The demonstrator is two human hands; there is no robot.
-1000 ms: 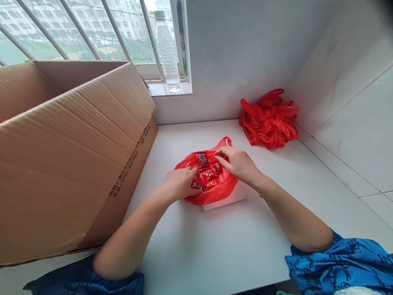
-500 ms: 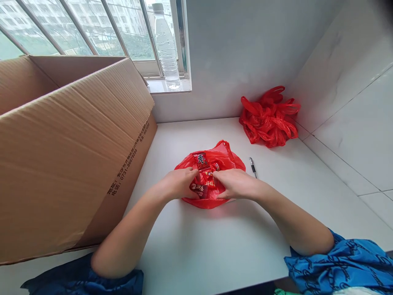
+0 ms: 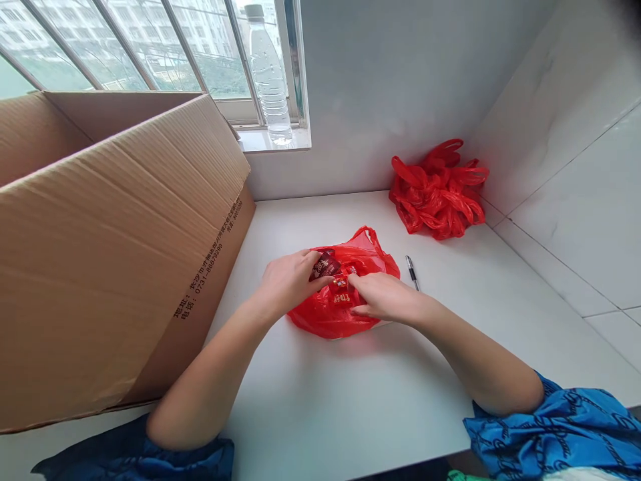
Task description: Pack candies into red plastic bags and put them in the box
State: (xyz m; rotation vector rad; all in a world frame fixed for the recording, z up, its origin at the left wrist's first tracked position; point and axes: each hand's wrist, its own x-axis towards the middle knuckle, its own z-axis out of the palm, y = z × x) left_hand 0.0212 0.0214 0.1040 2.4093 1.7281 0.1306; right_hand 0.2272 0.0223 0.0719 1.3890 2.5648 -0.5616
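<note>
A red plastic bag (image 3: 345,314) lies on the white counter (image 3: 350,401) in front of me, with small red snack packets (image 3: 342,297) on it. My left hand (image 3: 288,280) pinches a dark red packet (image 3: 324,264) at the bag's upper left. My right hand (image 3: 385,298) rests on the bag's right side, its fingertips pressed onto the packets. A white flat thing peeks out under the bag's lower edge.
A large open cardboard box (image 3: 110,234) fills the left side. A heap of red plastic bags (image 3: 438,190) sits in the far right corner. A pen (image 3: 411,271) lies right of the bag. A water bottle (image 3: 268,73) stands on the window sill.
My left hand has lifted a dark red packet from the bag's lower part up to its top. My right hand moved from the bag's top down onto its right side, uncovering the pen.
</note>
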